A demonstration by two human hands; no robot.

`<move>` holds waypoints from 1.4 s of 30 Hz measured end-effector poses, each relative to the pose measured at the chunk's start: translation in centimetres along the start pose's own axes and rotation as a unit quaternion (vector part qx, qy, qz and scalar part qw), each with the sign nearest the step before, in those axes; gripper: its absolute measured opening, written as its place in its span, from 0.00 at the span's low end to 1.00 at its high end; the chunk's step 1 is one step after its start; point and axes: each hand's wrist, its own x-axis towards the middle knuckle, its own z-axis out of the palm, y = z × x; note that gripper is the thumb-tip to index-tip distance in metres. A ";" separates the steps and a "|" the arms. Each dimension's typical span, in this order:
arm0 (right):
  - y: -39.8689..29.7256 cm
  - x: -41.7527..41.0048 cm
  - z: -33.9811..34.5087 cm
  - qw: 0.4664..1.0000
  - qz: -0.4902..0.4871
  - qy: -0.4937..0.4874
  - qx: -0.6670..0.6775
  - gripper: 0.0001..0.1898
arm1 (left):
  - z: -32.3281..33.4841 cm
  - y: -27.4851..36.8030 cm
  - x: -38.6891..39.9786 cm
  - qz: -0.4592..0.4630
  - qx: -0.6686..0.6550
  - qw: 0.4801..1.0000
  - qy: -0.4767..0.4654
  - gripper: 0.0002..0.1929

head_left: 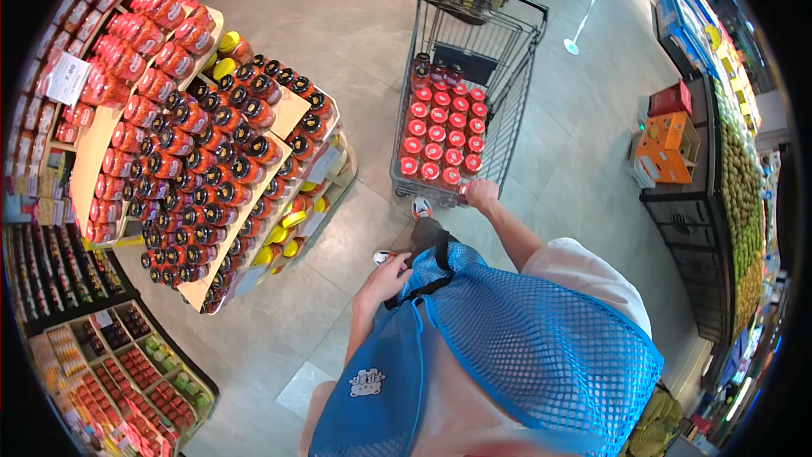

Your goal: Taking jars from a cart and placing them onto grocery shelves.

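Note:
My right hand point(480, 193) is closed around the near end of a metal shopping cart point(517, 120). Rows of glass jars with red lids point(436, 133) stand upright on the cart's near side, and a few taller dark-capped jars point(438, 70) are behind them. At my waist, my left hand point(388, 276) rests by the hem of the blue mesh vest point(545, 324) and a black strap point(442, 251). Its fingers are loosely bent, and whether they grip the cloth is unclear.
To the left, a tiered display point(279, 155) carries dark-lidded jars point(219, 212) and red-lidded jars point(136, 44), with yellow-lidded ones point(279, 235) lower down. A produce stand point(688, 254) with an orange box point(666, 149) lines the right. Grey tile floor point(330, 235) runs between.

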 end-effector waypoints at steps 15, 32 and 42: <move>-3.0 36.8 -9.1 0.979 -0.048 0.164 0.109 0.28 | 0.4 3.6 -4.0 -0.358 -0.188 0.884 0.232 0.19; -4.6 41.9 -7.7 0.985 -0.039 0.107 0.132 0.34 | -3.1 7.7 1.8 -0.417 -0.195 0.851 0.252 0.19; -1.7 16.4 -12.9 0.819 -0.075 -0.177 0.541 0.25 | -5.9 3.0 11.7 -0.121 -0.185 0.932 0.288 0.34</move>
